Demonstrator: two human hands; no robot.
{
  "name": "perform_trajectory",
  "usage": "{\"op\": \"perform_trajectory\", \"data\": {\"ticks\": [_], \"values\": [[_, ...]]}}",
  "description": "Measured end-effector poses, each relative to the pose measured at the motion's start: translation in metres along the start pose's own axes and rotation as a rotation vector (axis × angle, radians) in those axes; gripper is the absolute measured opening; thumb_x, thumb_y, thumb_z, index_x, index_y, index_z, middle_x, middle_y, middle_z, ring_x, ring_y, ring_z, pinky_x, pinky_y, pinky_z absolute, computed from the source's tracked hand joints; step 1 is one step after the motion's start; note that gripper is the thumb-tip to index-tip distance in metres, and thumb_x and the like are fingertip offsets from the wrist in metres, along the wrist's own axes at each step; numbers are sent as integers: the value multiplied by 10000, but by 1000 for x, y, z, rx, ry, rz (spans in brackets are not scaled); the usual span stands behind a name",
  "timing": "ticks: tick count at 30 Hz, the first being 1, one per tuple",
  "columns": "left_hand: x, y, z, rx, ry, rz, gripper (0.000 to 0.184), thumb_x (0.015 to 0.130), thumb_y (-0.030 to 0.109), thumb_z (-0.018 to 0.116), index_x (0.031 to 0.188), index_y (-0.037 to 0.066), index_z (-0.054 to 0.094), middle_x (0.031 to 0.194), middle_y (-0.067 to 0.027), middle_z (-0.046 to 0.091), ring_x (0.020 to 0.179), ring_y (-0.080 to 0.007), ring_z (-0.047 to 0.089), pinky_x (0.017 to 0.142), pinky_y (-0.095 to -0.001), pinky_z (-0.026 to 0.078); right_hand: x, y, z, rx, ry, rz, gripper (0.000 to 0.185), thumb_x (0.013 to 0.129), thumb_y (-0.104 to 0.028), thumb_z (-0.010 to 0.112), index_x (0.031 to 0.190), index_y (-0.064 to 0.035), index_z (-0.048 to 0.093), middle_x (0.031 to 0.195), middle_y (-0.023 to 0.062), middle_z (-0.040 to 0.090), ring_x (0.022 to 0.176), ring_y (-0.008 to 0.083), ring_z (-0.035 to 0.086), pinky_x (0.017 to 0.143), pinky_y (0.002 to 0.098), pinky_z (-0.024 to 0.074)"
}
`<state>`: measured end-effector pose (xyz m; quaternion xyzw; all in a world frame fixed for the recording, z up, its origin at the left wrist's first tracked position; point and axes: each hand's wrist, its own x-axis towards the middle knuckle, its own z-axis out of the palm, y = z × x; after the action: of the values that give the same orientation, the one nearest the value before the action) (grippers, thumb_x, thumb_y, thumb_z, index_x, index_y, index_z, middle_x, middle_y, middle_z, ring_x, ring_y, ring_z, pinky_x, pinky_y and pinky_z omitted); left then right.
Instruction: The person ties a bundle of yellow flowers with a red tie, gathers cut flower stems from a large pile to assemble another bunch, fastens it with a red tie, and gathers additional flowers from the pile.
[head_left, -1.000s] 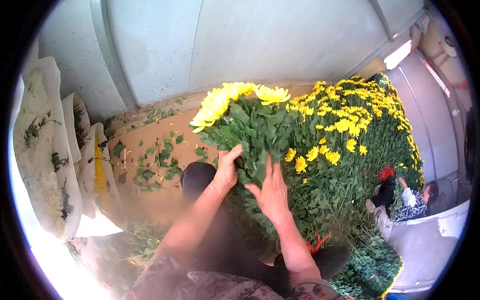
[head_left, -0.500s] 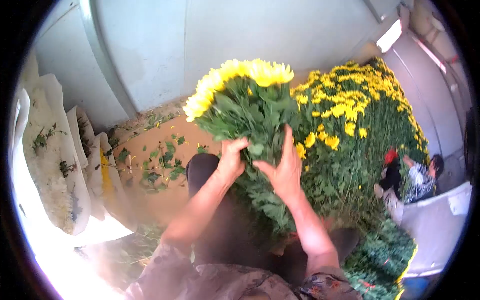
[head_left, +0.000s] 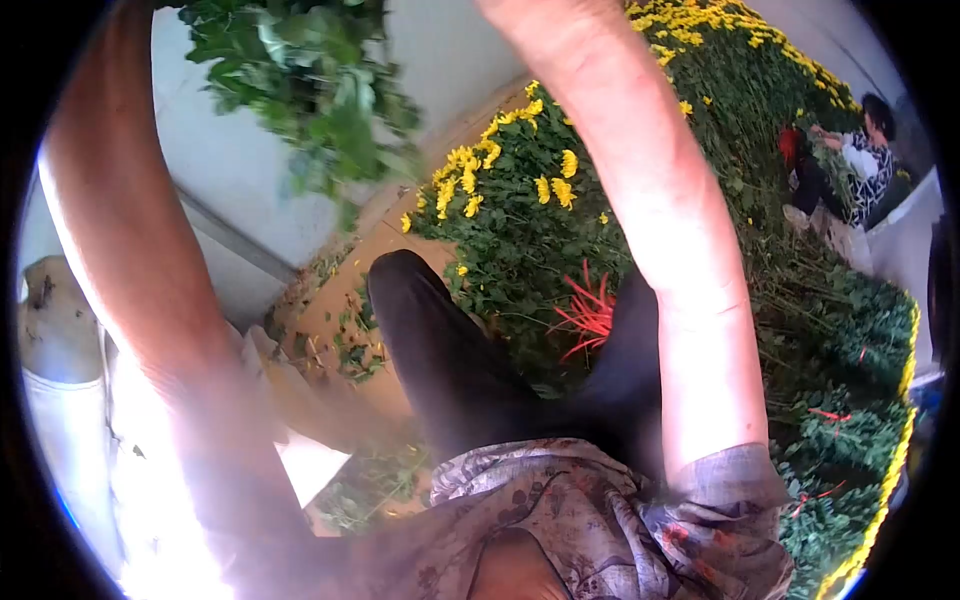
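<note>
Both my forearms reach up past the top of the view, so neither my left hand nor my right hand shows. Between the arms hangs a leafy green bunch of chrysanthemums (head_left: 310,100), its flower heads cut off by the top edge. What grips it is out of sight. On the floor before my knees lies a pile of yellow chrysanthemums (head_left: 560,215) with long leafy stems. A bundle of red ties (head_left: 588,312) rests on the leaves between my knees.
At the far right a person (head_left: 860,160) sits by the flower heap (head_left: 720,130). Tied bunches (head_left: 850,430) lie at lower right. White wrapping (head_left: 65,420) stands on the left, and loose leaves litter the brown board (head_left: 385,240). A pale wall (head_left: 450,60) rises behind.
My hands have risen out of view, and the chrysanthemum bunch has moved up and left from in front of me. The view has tilted down, and the red ties now show.
</note>
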<state>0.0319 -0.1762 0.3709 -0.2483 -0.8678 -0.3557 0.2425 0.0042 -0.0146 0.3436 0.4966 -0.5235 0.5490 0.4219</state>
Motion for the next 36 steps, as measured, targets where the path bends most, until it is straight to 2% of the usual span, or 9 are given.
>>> {"op": "perform_trajectory", "data": {"ticks": [7, 9, 12, 13, 15, 17, 22, 26, 36], "values": [[20, 48, 102, 284, -400, -49, 263, 644, 136, 727, 868, 20, 653, 836, -28, 668, 677, -119, 624, 616, -217, 501, -182, -7, -28, 329, 54, 832, 446, 944, -436, 494, 904, 4, 548, 619, 29, 488, 556, 113, 440, 487, 336, 344], [-17, 0, 169, 409, -520, -193, 587, 487, 318, 765, 884, -72, 578, 671, -128, 605, 614, -248, 588, 620, -348, 519, -271, -26, -33, 435, 13, 1192, 432, 952, -426, 487, 963, 2, 549, 701, 62, 533, 551, 115, 487, 499, 310, 385], [-114, -88, 269, 231, -716, -410, 611, 475, 352, 788, 841, -81, 562, 712, -155, 580, 692, -263, 578, 665, -386, 495, -384, -50, -37, 552, 192, 1530, 415, 951, -398, 501, 1038, 4, 549, 808, 104, 595, 581, 130, 570, 540, 294, 455], [-145, -114, 293, 144, -749, -443, 608, 478, 342, 793, 853, -81, 571, 738, -156, 584, 713, -262, 584, 674, -389, 493, -430, -49, -42, 472, -12, 1489, 401, 940, -372, 523, 1072, 6, 546, 875, 117, 612, 630, 150, 610, 584, 299, 484], [-161, -115, 299, -210, -534, -420, 504, 528, 256, 786, 874, -61, 601, 808, -137, 615, 740, -242, 608, 689, -360, 497, -446, -49, -55, 379, -183, 1448, 396, 929, -345, 545, 1106, 9, 543, 942, 131, 629, 679, 169, 651, 629, 305, 513], [-144, -105, 284, -429, -643, -579, 485, 553, 48, 751, 1007, -27, 598, 934, -85, 661, 843, -174, 621, 784, -294, 485, -391, -56, -86, 620, 6, 1756, 439, 956, -303, 524, 1225, 36, 457, 998, 117, 641, 781, 209, 669, 615, 272, 555], [-148, -122, 297, -325, -682, -588, 547, 528, 59, 757, 1043, -17, 589, 930, -63, 657, 848, -176, 614, 799, -308, 486, -350, -59, -141, 318, 224, 1546, 236, 942, -198, 540, 950, 36, 505, 794, 93, 650, 616, 132, 649, 509, 243, 502], [-146, -120, 298, -432, -645, -664, 547, 518, 42, 755, 1036, -8, 586, 943, -62, 646, 877, -178, 609, 807, -311, 483, -356, -45, -142, 173, 394, 1480, 253, 920, -157, 568, 1096, 16, 511, 761, 47, 622, 567, 108, 619, 501, 236, 488], [-141, -114, 284, -489, -578, -596, 597, 504, -52, 734, 1076, -8, 568, 1014, -68, 625, 910, -197, 604, 838, -340, 486, -380, -32, -138, -374, 188, 1299, 241, 786, -102, 681, 637, 52, 570, 490, 140, 477, 408, 194, 483, 408, 330, 354]]}}
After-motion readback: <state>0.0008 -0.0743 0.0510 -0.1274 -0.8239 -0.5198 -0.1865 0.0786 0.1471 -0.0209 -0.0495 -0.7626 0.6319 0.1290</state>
